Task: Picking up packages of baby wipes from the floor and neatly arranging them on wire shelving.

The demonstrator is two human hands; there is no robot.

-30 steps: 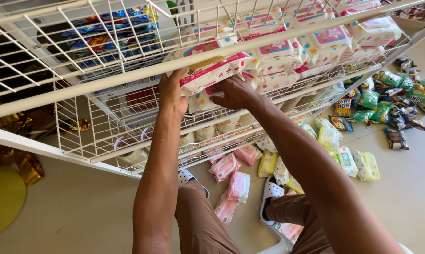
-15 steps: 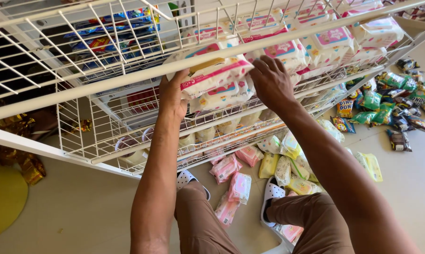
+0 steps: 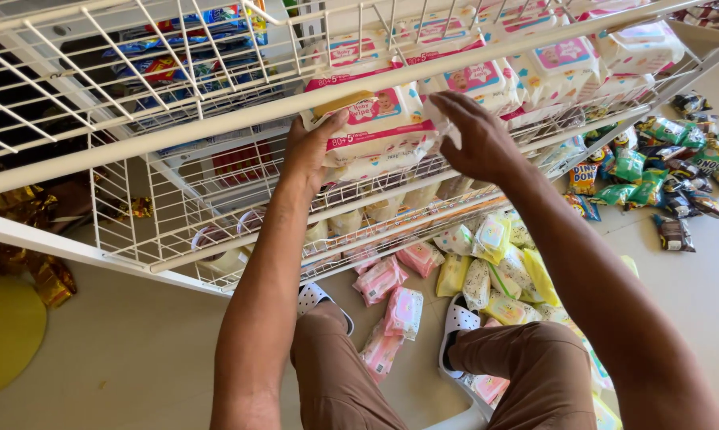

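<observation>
A white and pink pack of baby wipes point(image 3: 375, 119) sits at the left end of a row of like packs point(image 3: 535, 64) on a white wire shelf point(image 3: 176, 135). My left hand point(image 3: 312, 151) grips the pack's left end from below, thumb on its front. My right hand point(image 3: 475, 135) pinches the pack's right end, fingers closed on its crinkled edge. Both arms reach up from below the shelf rail.
Pink wipe packets point(image 3: 391, 287) and yellow packets point(image 3: 495, 271) lie on the floor near my white sandals point(image 3: 455, 318). Green and dark snack bags point(image 3: 662, 167) are scattered at the right. Gold-wrapped items point(image 3: 25, 207) sit at the left, beside a yellow disc point(image 3: 1, 334).
The pack has been lifted up and set into the row on the shelf. My right hand moved from its top to its right end.
</observation>
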